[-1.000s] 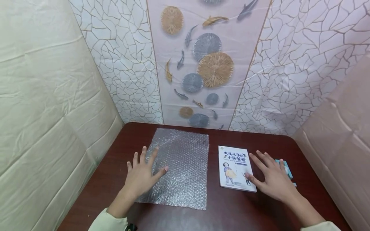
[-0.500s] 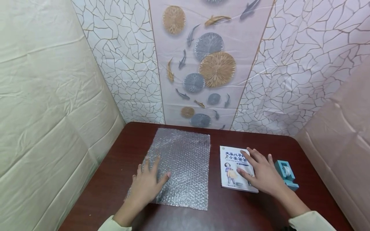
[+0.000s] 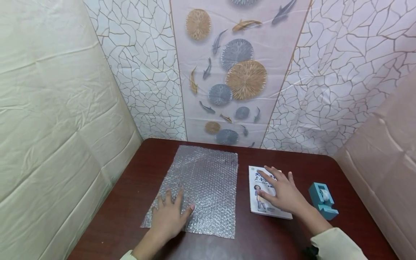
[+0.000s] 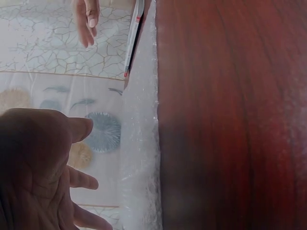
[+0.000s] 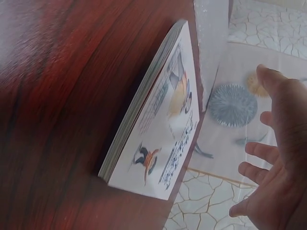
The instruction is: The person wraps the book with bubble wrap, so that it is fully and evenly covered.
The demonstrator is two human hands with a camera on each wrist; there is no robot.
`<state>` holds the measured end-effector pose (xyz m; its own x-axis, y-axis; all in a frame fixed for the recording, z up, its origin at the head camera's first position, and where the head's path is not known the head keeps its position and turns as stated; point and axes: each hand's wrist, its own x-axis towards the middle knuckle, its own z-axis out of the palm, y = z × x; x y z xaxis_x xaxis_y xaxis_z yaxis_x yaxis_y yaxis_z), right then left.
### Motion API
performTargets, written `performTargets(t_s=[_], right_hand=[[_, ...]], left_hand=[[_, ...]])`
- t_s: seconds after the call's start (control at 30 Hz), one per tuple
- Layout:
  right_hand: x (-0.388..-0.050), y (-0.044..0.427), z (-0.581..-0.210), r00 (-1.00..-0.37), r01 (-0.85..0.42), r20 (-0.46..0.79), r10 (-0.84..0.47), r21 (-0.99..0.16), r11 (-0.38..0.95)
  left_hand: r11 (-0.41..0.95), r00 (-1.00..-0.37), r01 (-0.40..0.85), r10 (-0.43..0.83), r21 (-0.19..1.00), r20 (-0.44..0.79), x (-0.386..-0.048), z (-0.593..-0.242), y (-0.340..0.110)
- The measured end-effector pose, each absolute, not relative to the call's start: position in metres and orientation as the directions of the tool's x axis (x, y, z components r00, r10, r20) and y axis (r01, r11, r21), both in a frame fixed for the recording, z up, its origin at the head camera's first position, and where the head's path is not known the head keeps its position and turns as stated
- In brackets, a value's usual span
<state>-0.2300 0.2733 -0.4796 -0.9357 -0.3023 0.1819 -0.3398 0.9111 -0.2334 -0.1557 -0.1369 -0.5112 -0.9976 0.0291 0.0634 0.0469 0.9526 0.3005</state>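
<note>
My left hand (image 3: 168, 218) is spread over the lower left part of a bubble wrap sheet (image 3: 208, 187) that lies flat on the table. In the left wrist view a gap shows between that hand and the bubble wrap (image 4: 141, 143). My right hand (image 3: 282, 193) hovers over a white paperback book (image 3: 260, 207), fingers apart, covering part of the cover's title and picture. The right wrist view shows the book (image 5: 163, 134) lying flat, cover up, with the right hand (image 5: 283, 158) above and apart from it. Neither hand holds anything.
A teal tape dispenser (image 3: 323, 200) with a roll of tape stands right of the book. The dark red wooden table (image 3: 256, 242) has rounded far corners. A patterned cloth wall (image 3: 224, 72) rises behind it, with padded beige walls (image 3: 71, 144) at both sides.
Both hands have moved. The left hand has come lower, toward the near edge of the bubble wrap. The right hand has shifted left over the book, uncovering the tape dispenser.
</note>
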Motion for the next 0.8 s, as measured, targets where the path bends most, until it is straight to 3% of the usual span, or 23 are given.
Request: performTargets(t_s=[0.3, 0.8], right_hand=[[-0.240, 0.263, -0.484, -0.908, -0.412, 0.201, -0.368, -0.259, 0.874], [-0.265, 0.245, -0.496, -0.908, -0.418, 0.134, -0.396, -0.283, 0.863]], left_hand=[[0.942, -0.999, 0.020, 0.004, 0.335, 0.048, -0.151, -0.516, -0.136], [0.965, -0.999, -0.043, -0.036, 0.258, -0.033, -0.149, -0.524, -0.136]])
